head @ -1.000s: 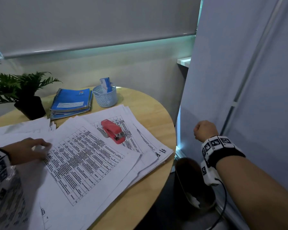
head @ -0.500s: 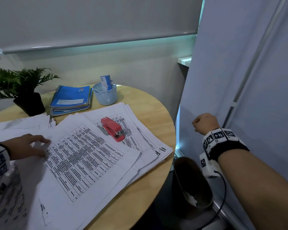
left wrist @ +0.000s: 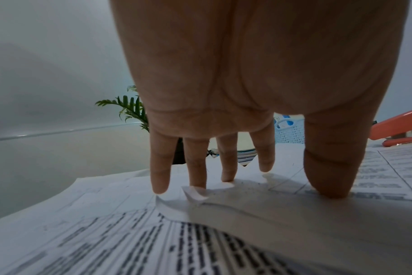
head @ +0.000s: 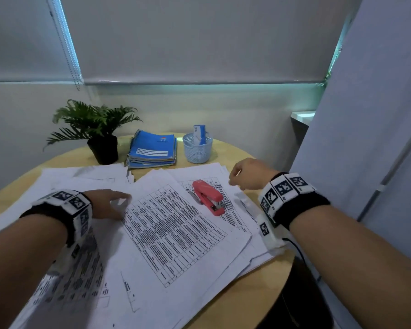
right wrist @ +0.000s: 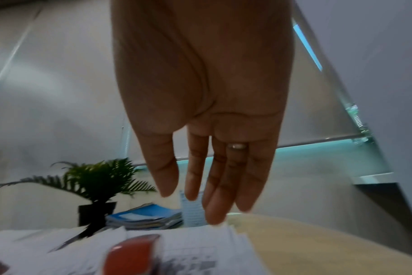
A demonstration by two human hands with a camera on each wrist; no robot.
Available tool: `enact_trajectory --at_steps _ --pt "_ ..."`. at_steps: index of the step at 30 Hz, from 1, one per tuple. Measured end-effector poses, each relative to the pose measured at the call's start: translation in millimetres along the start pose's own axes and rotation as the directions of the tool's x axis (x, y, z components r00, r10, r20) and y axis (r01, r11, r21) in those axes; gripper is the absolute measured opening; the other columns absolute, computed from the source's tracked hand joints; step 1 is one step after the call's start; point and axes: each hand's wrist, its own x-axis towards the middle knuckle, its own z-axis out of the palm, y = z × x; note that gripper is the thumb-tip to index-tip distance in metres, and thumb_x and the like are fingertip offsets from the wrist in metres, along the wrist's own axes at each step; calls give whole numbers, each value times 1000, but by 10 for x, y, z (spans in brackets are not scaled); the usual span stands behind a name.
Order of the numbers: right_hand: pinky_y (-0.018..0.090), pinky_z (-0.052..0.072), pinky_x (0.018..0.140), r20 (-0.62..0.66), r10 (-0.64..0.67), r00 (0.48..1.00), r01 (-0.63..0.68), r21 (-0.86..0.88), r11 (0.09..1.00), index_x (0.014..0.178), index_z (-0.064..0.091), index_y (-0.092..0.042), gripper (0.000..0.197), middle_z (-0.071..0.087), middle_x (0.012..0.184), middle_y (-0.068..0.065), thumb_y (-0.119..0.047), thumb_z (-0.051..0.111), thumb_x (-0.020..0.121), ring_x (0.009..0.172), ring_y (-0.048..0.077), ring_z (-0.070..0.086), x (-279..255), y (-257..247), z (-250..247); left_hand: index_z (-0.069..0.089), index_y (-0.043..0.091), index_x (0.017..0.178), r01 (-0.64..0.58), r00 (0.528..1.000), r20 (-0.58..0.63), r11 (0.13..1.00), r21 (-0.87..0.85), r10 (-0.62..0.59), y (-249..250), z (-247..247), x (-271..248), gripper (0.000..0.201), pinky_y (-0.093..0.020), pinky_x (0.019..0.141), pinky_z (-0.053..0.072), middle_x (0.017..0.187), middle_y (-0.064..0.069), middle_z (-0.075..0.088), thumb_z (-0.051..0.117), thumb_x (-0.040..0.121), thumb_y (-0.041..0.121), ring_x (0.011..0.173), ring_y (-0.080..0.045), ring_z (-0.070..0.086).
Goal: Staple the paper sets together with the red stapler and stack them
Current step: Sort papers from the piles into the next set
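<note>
1. Lying between the two hands, the red stapler [head: 208, 197] rests on the spread paper sheets [head: 176, 233], down and to the left of the right hand [head: 249, 174] and well off to the right of the left hand [head: 107, 203].
2. Its long axis runs diagonally, far end toward the notebooks, near end pointing at the right forearm; the right hand is plainly the nearer one, so I judge it the likely one to take it.
3. That right hand hangs above the far right edge of the sheets, fingers [right wrist: 223, 186] straight and loosely together, holding nothing.
4. On the sheets, the left hand has its fingertips [left wrist: 195, 176] spread and pressing down, with a small upturned paper corner [left wrist: 195, 193] at the fingertips.
5. Beyond both hands stand a potted plant [head: 100, 129], blue notebooks [head: 152, 150] and a small blue basket [head: 197, 148], well clear of the stapler.
6. Nothing stands between the right hand and the stapler; loose overlapping sheets under it may shift when it is lifted.
</note>
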Motion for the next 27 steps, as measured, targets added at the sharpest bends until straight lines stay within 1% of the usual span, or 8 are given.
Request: enact_trajectory --at_steps 2,5,8,12,18,22,24,27 --pt "20 41 60 128 9 992 6 -115 993 115 63 -5 36 65 99 7 -30 62 89 87 19 58 30 -262 97 24 35 147 -28 1000 3 1000 11 28 15 -12 -37 66 -29 111 22 151 -1 29 52 89 50 138 -18 29" --pt "30 46 81 190 66 980 -19 -238 971 126 52 -10 51 61 120 8 -44 57 89 103 24 60 70 -526 308 29 35 145 -62 998 -11 998 2 62 34 -10 -93 56 -29 113 18 154 0 24 47 93 45 141 -18 25" --pt "38 46 92 200 76 977 -8 -318 948 131 41 -8 51 52 126 11 -41 51 93 113 29 54 131 -680 532 30 36 145 -86 996 -16 996 10 86 20 -6 -106 56 -32 114 17 154 -2 25 48 92 45 141 -20 25" --pt "42 46 87 154 181 971 -149 -201 968 128 34 -7 59 59 115 12 -51 40 89 100 29 58 228 -855 712 33 36 144 -103 995 -14 994 23 103 -11 -17 -114 58 -31 111 24 151 -3 30 53 90 45 138 -20 31" --pt "42 46 87 251 32 967 42 -282 958 128 33 -8 54 59 111 11 -45 48 91 101 30 57 282 -1232 875 34 33 143 -152 987 -58 988 1 152 45 24 -103 48 -33 112 24 150 -3 30 44 96 34 138 -20 31" --pt "42 44 86 226 7 974 51 -248 967 130 31 -8 52 59 117 13 -44 43 94 104 30 57 359 -1449 998 42 32 139 -178 983 -39 984 -2 178 62 18 -71 47 -29 112 26 148 1 38 50 93 32 134 -18 37" --pt "40 44 85 236 -25 971 91 -270 958 132 30 -8 48 57 120 13 -38 42 96 104 29 56 384 -1516 1026 48 31 134 -191 981 -22 981 14 192 70 -38 -64 44 -24 103 33 136 5 49 52 91 31 122 -16 47" --pt "45 43 95 273 -72 959 167 -341 925 133 30 -8 41 47 128 14 -33 34 100 114 31 53 417 -1574 1061 50 21 134 -234 972 29 972 10 233 84 -128 -34 45 -3 66 35 125 0 55 58 89 21 98 -9 45"
